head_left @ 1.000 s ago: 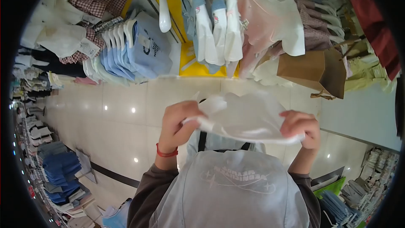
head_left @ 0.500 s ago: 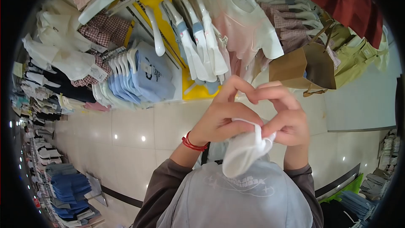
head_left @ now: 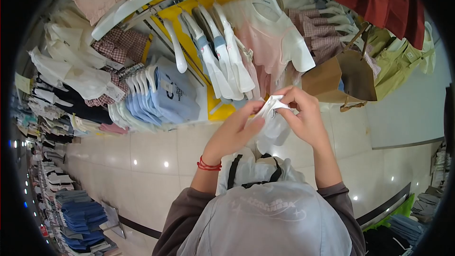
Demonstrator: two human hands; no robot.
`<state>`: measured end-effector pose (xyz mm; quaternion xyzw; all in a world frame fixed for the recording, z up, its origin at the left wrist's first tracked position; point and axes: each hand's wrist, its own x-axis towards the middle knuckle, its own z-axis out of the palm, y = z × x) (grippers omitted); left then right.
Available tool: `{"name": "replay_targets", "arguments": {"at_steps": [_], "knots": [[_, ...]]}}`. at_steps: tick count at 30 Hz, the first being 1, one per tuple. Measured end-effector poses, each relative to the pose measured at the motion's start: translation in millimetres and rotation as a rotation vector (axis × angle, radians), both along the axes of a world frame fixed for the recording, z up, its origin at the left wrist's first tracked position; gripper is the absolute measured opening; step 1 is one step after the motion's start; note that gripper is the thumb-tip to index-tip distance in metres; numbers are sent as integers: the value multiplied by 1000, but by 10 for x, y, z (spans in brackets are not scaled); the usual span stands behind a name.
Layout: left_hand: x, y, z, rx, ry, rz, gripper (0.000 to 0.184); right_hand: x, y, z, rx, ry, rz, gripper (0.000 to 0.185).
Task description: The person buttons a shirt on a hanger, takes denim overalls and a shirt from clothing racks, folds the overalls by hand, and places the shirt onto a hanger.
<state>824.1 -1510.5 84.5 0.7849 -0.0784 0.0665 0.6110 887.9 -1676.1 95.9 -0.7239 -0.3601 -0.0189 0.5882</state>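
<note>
Both my hands hold a small white folded item (head_left: 271,119) in front of my chest. It is thin and soft-looking, with a crisp folded upper edge and a little dark print; its lower part hangs pale and loose, and its exact kind is unclear. My left hand (head_left: 232,132), with a red cord bracelet (head_left: 208,165) at the wrist, pinches its left edge. On the other side, my right hand (head_left: 303,116) grips its upper right corner between thumb and fingers. A grey printed garment (head_left: 265,208) covers my torso below.
Ahead, white and pink tops (head_left: 279,42) hang on a rail, beside blue shirts (head_left: 173,92) on hangers. A brown paper bag (head_left: 327,78) hangs at the right, near yellow-green trousers (head_left: 398,61). Folded jeans (head_left: 80,213) are stacked at lower left. Pale tiled floor (head_left: 151,151) lies below.
My hands have moved up and slightly away from my body. The white item, earlier dangling below my pinched fingers with a thin loop showing, is now held higher between both hands.
</note>
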Motion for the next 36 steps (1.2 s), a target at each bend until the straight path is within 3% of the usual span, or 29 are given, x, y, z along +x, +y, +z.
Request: {"name": "replay_targets", "arguments": {"at_steps": [5, 9, 14, 17, 21, 24, 25, 28, 34, 36], "knots": [[-8, 13, 9, 249, 45, 80, 14, -1, 69, -68, 35, 105, 26, 14], [52, 41, -105, 407, -159, 168, 14, 61, -48, -230, -63, 190, 50, 17], [61, 85, -34, 369, 5, 285, 9, -44, -248, -1061, -269, -22, 126, 20], [76, 99, -31, 279, -7, 292, 16, -202, -405, -1709, -266, 163, 73, 17], [83, 134, -72, 509, -20, 218, 20, -443, -724, -2212, -192, 626, -149, 16], [12, 191, -133, 607, 60, 143, 21, -599, -921, -2555, -127, 702, -246, 18], [-28, 218, -142, 615, 81, 109, 21, -643, -988, -2633, -87, 843, -208, 20], [-156, 169, -125, 561, 86, 72, 20, -753, -1025, -2730, 123, 1109, -135, 34], [-334, 70, -125, 431, 61, 205, 20, -860, -569, -2560, -30, 1093, 30, 82], [-364, 39, -129, 413, 61, 227, 22, -887, -383, -2570, 64, 1042, 31, 85]]}}
